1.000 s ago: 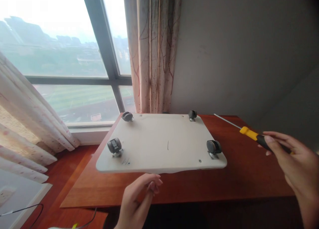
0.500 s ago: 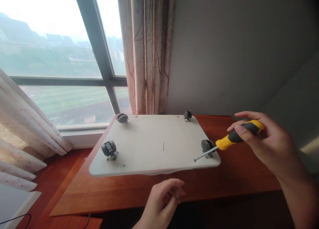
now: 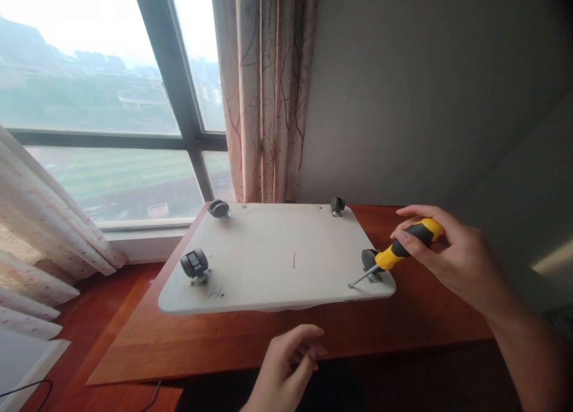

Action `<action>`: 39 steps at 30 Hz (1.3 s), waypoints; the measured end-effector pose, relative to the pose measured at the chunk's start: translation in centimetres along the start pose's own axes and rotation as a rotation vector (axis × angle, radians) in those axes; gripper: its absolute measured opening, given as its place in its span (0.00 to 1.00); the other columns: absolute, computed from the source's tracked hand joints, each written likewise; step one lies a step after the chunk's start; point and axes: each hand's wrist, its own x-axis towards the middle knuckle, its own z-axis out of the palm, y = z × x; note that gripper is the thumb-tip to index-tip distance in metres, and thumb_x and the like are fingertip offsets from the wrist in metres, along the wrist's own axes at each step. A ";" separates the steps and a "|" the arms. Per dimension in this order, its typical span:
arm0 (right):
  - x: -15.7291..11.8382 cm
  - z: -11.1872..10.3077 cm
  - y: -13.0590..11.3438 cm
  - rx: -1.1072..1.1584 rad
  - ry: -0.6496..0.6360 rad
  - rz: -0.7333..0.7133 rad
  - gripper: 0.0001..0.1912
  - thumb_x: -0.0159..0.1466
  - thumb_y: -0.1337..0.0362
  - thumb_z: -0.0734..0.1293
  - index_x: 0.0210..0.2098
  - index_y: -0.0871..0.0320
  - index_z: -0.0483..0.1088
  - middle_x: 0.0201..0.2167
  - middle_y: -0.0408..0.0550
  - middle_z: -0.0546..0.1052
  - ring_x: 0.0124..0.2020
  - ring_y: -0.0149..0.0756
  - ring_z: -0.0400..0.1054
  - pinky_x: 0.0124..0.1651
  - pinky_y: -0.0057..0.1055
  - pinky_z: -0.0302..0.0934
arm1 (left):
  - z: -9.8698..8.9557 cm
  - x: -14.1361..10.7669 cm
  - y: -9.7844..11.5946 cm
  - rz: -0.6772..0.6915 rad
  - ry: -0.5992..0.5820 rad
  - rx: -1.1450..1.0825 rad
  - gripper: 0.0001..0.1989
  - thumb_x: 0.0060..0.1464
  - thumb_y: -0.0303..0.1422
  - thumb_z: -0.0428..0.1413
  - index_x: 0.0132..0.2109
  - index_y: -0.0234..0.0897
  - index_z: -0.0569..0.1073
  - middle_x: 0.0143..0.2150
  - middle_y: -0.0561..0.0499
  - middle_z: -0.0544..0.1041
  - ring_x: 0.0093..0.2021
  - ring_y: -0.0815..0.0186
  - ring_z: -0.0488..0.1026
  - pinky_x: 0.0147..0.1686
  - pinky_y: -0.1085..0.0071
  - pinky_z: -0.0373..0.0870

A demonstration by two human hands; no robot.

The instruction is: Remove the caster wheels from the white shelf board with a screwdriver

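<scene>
My right hand (image 3: 452, 254) is closed around the yellow-and-black handle of a screwdriver (image 3: 410, 242). Its shaft slants down to the left, with the tip at a small hole or screw in the white board (image 3: 264, 251). Just behind the shaft is a black caster (image 3: 369, 260) at the board's near right corner. My left hand (image 3: 293, 361) hovers in front of the board's near edge, fingers curled together; whatever they hold, if anything, is hidden. Another caster (image 3: 195, 264) stands wheel-up at the near left corner, beside pencil marks.
The board lies on a reddish-brown wooden table (image 3: 215, 346). Two more casters, one far left (image 3: 219, 208) and one far right (image 3: 337, 205), stick up from it. A curtain (image 3: 268, 101) and a window are behind; a grey wall (image 3: 403, 89) rises at the right.
My right hand has moved left with the screwdriver handle, so the tool stands a little steeper while its tip stays at the same spot. My left hand keeps nearly the same pose.
</scene>
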 end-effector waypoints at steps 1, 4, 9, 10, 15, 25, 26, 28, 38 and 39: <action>0.1 0.0 -0.1 -0.015 -0.014 -0.006 0.17 0.64 0.49 0.69 0.50 0.47 0.72 0.40 0.42 0.79 0.40 0.37 0.74 0.45 0.33 0.65 | 0.0 0.0 -0.1 0.002 -0.004 0.008 0.14 0.65 0.35 0.52 0.53 0.38 0.76 0.41 0.44 0.80 0.36 0.65 0.77 0.39 0.72 0.75; 0.5 -0.2 -0.5 -0.038 -0.065 -0.019 0.17 0.65 0.49 0.68 0.50 0.47 0.71 0.40 0.42 0.79 0.39 0.37 0.74 0.44 0.33 0.65 | 0.2 0.0 -0.1 0.023 -0.008 0.034 0.13 0.64 0.33 0.52 0.53 0.38 0.76 0.40 0.45 0.80 0.35 0.65 0.78 0.38 0.72 0.75; 1.1 -0.4 -1.1 -0.179 -0.088 -0.152 0.21 0.66 0.45 0.65 0.51 0.50 0.71 0.34 0.44 0.78 0.30 0.36 0.71 0.33 0.31 0.63 | 0.5 0.2 0.6 0.042 -0.027 0.042 0.13 0.62 0.30 0.53 0.52 0.38 0.76 0.39 0.46 0.81 0.35 0.66 0.77 0.38 0.73 0.74; 1.3 -0.3 -1.3 -0.248 -0.061 -0.185 0.22 0.65 0.43 0.65 0.50 0.51 0.72 0.30 0.44 0.77 0.28 0.36 0.70 0.31 0.31 0.61 | 0.5 0.3 0.8 0.036 -0.034 0.040 0.13 0.62 0.31 0.53 0.52 0.38 0.76 0.39 0.46 0.81 0.35 0.65 0.77 0.38 0.72 0.74; 1.7 -0.3 -2.7 -0.442 -0.033 -0.255 0.20 0.66 0.43 0.63 0.43 0.51 0.75 0.26 0.44 0.76 0.27 0.38 0.71 0.28 0.31 0.56 | 1.2 1.5 2.6 -0.032 -0.097 -0.063 0.16 0.64 0.37 0.53 0.55 0.36 0.73 0.41 0.43 0.79 0.36 0.65 0.75 0.36 0.71 0.73; 3.1 -2.6 -3.9 -0.174 -0.490 -0.335 0.29 0.63 0.62 0.64 0.64 0.47 0.63 0.43 0.44 0.81 0.36 0.37 0.75 0.39 0.31 0.67 | 3.6 6.0 6.3 -0.346 -0.250 -0.485 0.41 0.58 0.33 0.56 0.72 0.33 0.46 0.38 0.44 0.80 0.24 0.72 0.70 0.19 0.78 0.55; 3.0 -2.5 -3.9 -0.220 -0.450 -0.324 0.26 0.64 0.61 0.64 0.62 0.47 0.66 0.41 0.44 0.81 0.35 0.38 0.75 0.38 0.31 0.67 | 3.7 6.3 6.4 -0.372 -0.257 -0.493 0.41 0.58 0.33 0.55 0.72 0.33 0.46 0.38 0.43 0.81 0.24 0.72 0.71 0.19 0.78 0.54; 2.8 -1.9 -3.9 -0.365 -0.307 -0.299 0.19 0.65 0.55 0.64 0.55 0.48 0.71 0.38 0.44 0.81 0.32 0.39 0.75 0.34 0.32 0.64 | 3.9 6.9 6.6 -0.405 -0.270 -0.496 0.39 0.59 0.33 0.54 0.72 0.32 0.46 0.37 0.43 0.81 0.24 0.72 0.71 0.18 0.78 0.53; 2.9 -2.3 -3.7 -0.277 -0.389 -0.337 0.17 0.64 0.62 0.63 0.52 0.50 0.72 0.48 0.46 0.79 0.34 0.35 0.74 0.35 0.30 0.63 | 3.6 7.8 6.5 -0.435 -0.305 -0.512 0.38 0.59 0.34 0.55 0.72 0.32 0.49 0.35 0.42 0.82 0.23 0.71 0.72 0.18 0.78 0.51; 3.0 -2.3 -3.6 -0.296 -0.377 -0.319 0.16 0.64 0.61 0.63 0.51 0.51 0.72 0.47 0.46 0.80 0.34 0.36 0.74 0.34 0.30 0.63 | 3.5 7.8 6.4 -0.436 -0.310 -0.519 0.38 0.59 0.34 0.55 0.72 0.32 0.49 0.35 0.42 0.82 0.23 0.71 0.72 0.18 0.78 0.51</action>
